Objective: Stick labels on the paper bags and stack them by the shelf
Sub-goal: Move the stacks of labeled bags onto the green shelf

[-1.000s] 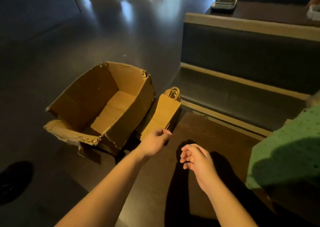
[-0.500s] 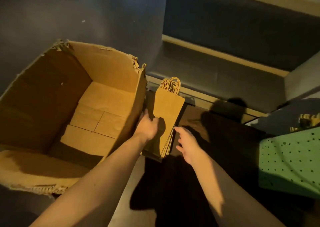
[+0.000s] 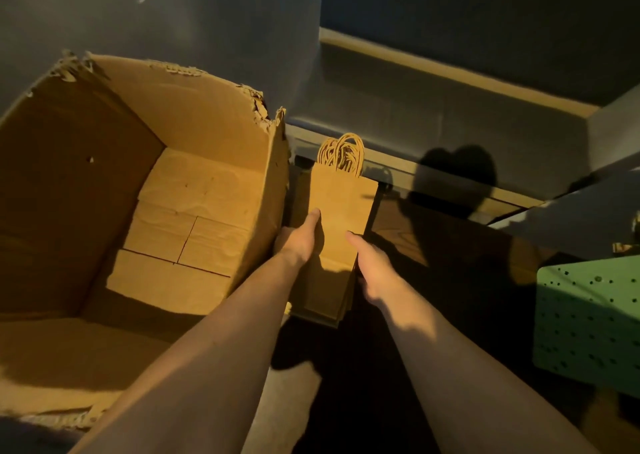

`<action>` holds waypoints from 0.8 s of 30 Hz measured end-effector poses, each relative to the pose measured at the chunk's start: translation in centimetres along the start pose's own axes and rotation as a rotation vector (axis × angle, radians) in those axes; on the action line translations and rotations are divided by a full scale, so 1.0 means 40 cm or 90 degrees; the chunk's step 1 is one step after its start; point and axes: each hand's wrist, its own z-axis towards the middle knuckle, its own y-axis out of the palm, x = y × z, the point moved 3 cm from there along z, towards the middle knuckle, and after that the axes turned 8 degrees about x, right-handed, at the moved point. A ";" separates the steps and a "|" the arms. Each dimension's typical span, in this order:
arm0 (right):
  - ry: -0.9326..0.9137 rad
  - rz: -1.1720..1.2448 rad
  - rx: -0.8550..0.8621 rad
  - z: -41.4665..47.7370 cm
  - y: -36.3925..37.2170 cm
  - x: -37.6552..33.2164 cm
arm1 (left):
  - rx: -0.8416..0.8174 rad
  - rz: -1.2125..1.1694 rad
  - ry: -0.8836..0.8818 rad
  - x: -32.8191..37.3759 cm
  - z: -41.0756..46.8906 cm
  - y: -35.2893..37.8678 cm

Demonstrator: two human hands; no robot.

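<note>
Clamped on the stack of paper bags [image 3: 337,218], thumbs on top, the left hand [image 3: 298,242] and right hand [image 3: 372,266] hold it between the cardboard box [image 3: 207,134] and the low shelf [image 3: 398,107], where even pressure from both sides should square its edges.

No readable text, labels or numbers on anything visible.
</note>
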 end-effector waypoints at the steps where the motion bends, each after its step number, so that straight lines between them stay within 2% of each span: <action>1: 0.012 -0.011 0.006 0.010 -0.009 0.006 | -0.021 0.009 0.002 -0.004 0.000 0.000; 9: 0.050 -0.064 0.011 -0.069 -0.078 0.055 | -0.077 0.125 -0.023 -0.102 -0.034 0.017; 12: 0.047 -0.052 0.068 -0.093 -0.105 0.090 | -0.049 0.049 -0.033 -0.136 -0.061 0.036; 15: 0.041 -0.003 0.083 -0.109 -0.151 0.129 | -0.064 0.015 -0.051 -0.172 -0.103 0.057; 19: 0.029 0.109 0.045 -0.144 -0.230 0.174 | -0.150 -0.024 -0.077 -0.225 -0.158 0.095; 24: -0.039 0.168 -0.015 -0.176 -0.362 0.187 | -0.279 -0.082 0.050 -0.222 -0.277 0.138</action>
